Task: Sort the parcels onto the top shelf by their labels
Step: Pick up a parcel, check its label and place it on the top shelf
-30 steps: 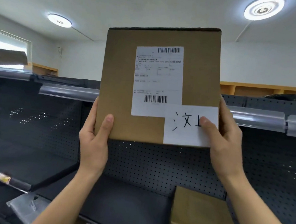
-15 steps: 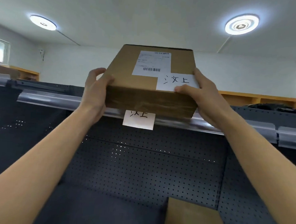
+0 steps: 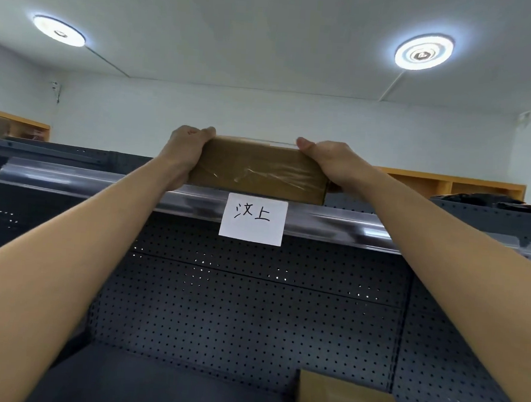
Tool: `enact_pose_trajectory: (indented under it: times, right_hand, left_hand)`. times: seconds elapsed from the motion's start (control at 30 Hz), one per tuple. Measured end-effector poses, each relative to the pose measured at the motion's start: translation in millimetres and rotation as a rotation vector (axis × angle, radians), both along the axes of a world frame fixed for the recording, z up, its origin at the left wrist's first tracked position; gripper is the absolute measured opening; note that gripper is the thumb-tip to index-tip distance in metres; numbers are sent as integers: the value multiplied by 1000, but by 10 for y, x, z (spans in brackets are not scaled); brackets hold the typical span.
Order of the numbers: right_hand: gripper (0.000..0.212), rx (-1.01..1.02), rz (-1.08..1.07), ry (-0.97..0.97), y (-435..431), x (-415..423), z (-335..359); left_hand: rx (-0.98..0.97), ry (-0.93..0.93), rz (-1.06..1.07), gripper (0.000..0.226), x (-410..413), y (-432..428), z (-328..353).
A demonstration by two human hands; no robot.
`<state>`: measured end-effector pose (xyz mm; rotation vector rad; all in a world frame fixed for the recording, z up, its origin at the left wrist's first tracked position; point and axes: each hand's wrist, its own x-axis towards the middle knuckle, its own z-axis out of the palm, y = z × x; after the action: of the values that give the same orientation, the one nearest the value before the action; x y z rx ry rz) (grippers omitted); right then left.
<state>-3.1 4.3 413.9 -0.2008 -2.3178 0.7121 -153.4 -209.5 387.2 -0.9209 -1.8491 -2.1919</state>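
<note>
Parcel at top shelf edge

We grip the parcel (image 3: 258, 168) at both ends: left hand (image 3: 185, 147) and right hand (image 3: 329, 159) clamped on it. It sits on the top shelf (image 3: 82, 183), directly above the handwritten shelf label (image 3: 253, 219). Second box (image 3: 345, 401) far below our right hand

Two cardboard parcels: one (image 3: 260, 169) at twelve o'clock, one (image 3: 345, 398) at five. Two ceiling lights (image 3: 59, 31). One handwritten shelf label (image 3: 253, 219).

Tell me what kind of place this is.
Likely a parcel sorting or stock room: dark metal pegboard shelving, a white handwritten paper tag clipped to the shelf edge, and a taped brown cardboard parcel held there by both hands.
</note>
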Motion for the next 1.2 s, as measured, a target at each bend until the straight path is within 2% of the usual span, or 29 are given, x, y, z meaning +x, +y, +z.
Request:
enact_pose_trajectory:
  times: [0.17, 0.33, 0.43, 0.5, 0.57, 0.6, 0.63, 0.73, 0.83, 0.93, 1.03, 1.2]
  right_hand:
    - [70, -157, -15, -108, 222, -116, -112]
    - [62, -56, -64, -124, 322, -123, -119]
    - [74, -28, -89, -133, 340, -166, -98]
    - [88, -17, -116, -149, 338, -198, -92]
    - [92, -5, -137, -154, 328, -215, -93]
    - [91, 0, -144, -149, 317, -217, -96]
    - [90, 10, -149, -140, 309, -224, -96]
    - [86, 51, -183, -130, 289, -243, -95]
    - [85, 52, -241, -103, 251, -252, -109]
    - [77, 142, -327, -52, 206, -234, -124]
    - [67, 233, -349, 53, 154, -144, -170]
    - [54, 465, -391, 274, -31, 176, -344]
  left_hand:
    - [-173, -15, -27, 35, -121, 134, -13]
    - [-280, 2, -79, 38, -186, 203, 11]
    - [-295, 35, -27, 44, -279, 203, 1]
    - [-303, 62, 35, 63, -405, 190, 1]
    - [-317, 103, 130, 105, -680, 247, -1]
    - [-331, 118, 175, 118, -769, 275, -8]
    - [-342, 130, 207, 119, -723, 279, -13]
    - [-377, 180, 316, 90, -390, 261, -34]
    - [-407, 207, 423, 72, -332, 325, -43]
    - [-416, 251, 483, 63, -252, 315, -75]
    - [-401, 378, 567, 58, -123, 258, -160]
    - [-233, 626, 686, 37, 186, 110, -387]
